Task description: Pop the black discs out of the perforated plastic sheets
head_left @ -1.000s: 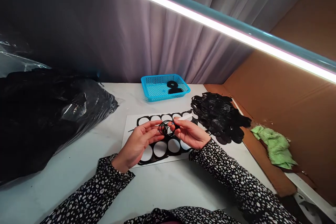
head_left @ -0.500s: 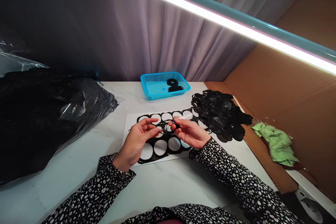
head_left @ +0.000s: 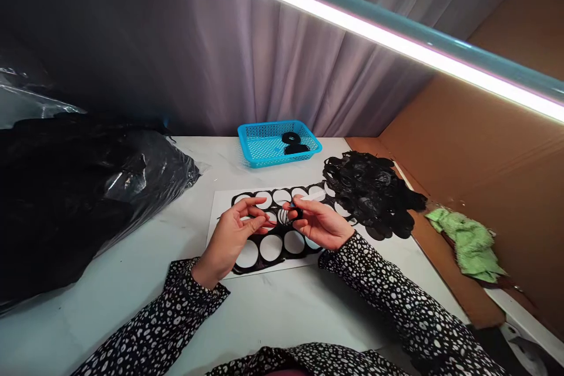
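My left hand (head_left: 231,239) is over the left part of a black sheet with round cut-outs (head_left: 282,258), thumb and forefinger pinched close together. What lies between those fingertips is too small to make out. Facing it, my right hand (head_left: 324,224) has its fingers closed on several thin black rings (head_left: 284,217), which hang below the fingertips. A slim whitish tool (head_left: 314,195) with a blue bit sticks out of the same hand; its kind is unclear. Under the sheet lies a white board (head_left: 217,211), which shows through the round holes.
A blue plastic basket (head_left: 247,155) with black rings in it stands at the back. To the right lies a heap of black round pieces (head_left: 374,194), then a green cloth (head_left: 469,244). A large black plastic-wrapped bundle (head_left: 101,188) fills the left. A lamp tube (head_left: 374,32) crosses above.
The thin black loops that stretched between both hands now hang closer to my right hand as narrow, overlapping arcs. Both hands stay nearly in place; the view has shifted slightly.
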Demonstrator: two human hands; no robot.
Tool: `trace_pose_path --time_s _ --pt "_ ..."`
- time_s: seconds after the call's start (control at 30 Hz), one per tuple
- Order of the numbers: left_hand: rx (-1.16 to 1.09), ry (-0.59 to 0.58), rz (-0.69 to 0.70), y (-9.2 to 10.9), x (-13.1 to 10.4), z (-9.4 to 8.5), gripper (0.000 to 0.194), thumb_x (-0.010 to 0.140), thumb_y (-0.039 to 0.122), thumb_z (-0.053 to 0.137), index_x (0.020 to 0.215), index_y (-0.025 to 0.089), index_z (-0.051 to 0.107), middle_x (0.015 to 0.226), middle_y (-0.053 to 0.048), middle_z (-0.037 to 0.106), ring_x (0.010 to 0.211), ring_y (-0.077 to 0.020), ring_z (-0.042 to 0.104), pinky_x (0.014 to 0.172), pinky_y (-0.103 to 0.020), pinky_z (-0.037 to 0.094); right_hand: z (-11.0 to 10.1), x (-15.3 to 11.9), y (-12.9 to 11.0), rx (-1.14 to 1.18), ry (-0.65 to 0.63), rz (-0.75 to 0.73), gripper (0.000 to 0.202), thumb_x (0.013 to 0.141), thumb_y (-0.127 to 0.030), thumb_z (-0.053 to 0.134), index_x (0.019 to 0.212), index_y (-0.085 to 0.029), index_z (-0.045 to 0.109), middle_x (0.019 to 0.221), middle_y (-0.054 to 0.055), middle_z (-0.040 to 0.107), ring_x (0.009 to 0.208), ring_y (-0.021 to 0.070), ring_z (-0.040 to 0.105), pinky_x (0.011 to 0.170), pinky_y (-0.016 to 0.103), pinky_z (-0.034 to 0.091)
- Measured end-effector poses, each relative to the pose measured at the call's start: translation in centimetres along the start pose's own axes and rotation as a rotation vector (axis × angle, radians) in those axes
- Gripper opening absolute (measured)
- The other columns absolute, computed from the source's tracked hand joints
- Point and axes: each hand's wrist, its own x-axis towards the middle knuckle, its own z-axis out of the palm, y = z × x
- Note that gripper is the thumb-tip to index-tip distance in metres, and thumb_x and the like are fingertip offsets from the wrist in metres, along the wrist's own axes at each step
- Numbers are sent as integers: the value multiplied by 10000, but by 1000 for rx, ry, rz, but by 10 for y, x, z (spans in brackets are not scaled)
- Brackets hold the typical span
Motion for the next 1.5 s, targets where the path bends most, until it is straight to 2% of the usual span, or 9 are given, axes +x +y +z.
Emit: trace_pose_path --time_s 0.17,0.33,0.47,0.57,1.1,1.23,1.4,1.43,1.5 --pt "917 114 353 -39 -22 -30 345 962 282 519 1293 193 561 1260 -113 585 1188 -295 563 1024 -515 459 12 29 6 -258 72 -167 295 721 -212 795 662 -181 508 958 45 715 808 95 592 694 193 470" --pt "1238 41 466 -64 -35 -35 412 996 332 485 1359 137 491 1445 -157 486 1371 -304 421 1096 -480 423 14 86 30 -821 9 -342 222 687 -253 767 653 -186 558 780 16 698 723 134 584 674 257 429" --pt "1291 25 468 -65 -32 -32 427 991 377 501 1339 129 495 1415 -165 514 1364 -303 437 1116 -493 399 4 108 44 -1182 -74 -386 136 729 -264 714 702 -184 607 768 25 701 705 161 613 686 292 456" --pt "1294 6 466 -64 -31 -32 411 985 360 520 1318 121 505 1411 -168 510 1348 -297 460 1134 -484 380 0 106 48 -1246 -124 -423 125 765 -285 694 742 -184 624 791 34 712 738 172 641 700 294 476" --pt "1253 8 471 -68 -31 -31 411 973 330 546 1309 97 513 1385 -184 528 1348 -308 463 1139 -482 383 1 103 53 -1403 -83 -538 102 841 -214 653 753 -192 607 812 28 695 771 175 625 729 297 475" --pt "1233 4 482 -65 -30 -31 381 965 316 557 1282 110 511 1360 -176 538 1361 -310 442 1145 -496 369 0 100 60 -1569 -99 -664 110 883 -194 619 777 -194 588 827 38 657 798 182 580 736 299 456" --pt "1169 -19 473 -62 -30 -32 254 965 345 547 1120 144 554 1249 -156 586 1311 -305 492 1128 -494 390 5 100 60 -2019 -358 -843 127 944 -149 476 898 -182 590 871 89 595 873 233 500 778 344 434" --pt "1175 -12 472 -62 -30 -32 256 963 343 548 1121 141 551 1264 -165 577 1317 -312 485 1125 -497 392 5 102 53 -2057 -347 -877 129 934 -133 470 928 -177 592 899 102 593 890 242 494 789 354 432" --pt "1198 0 471 -63 -31 -31 283 962 339 551 1155 131 535 1321 -184 543 1335 -321 465 1123 -498 395 1 107 29 -2049 -97 -968 156 918 -114 449 941 -170 592 929 118 590 894 250 494 795 366 429"
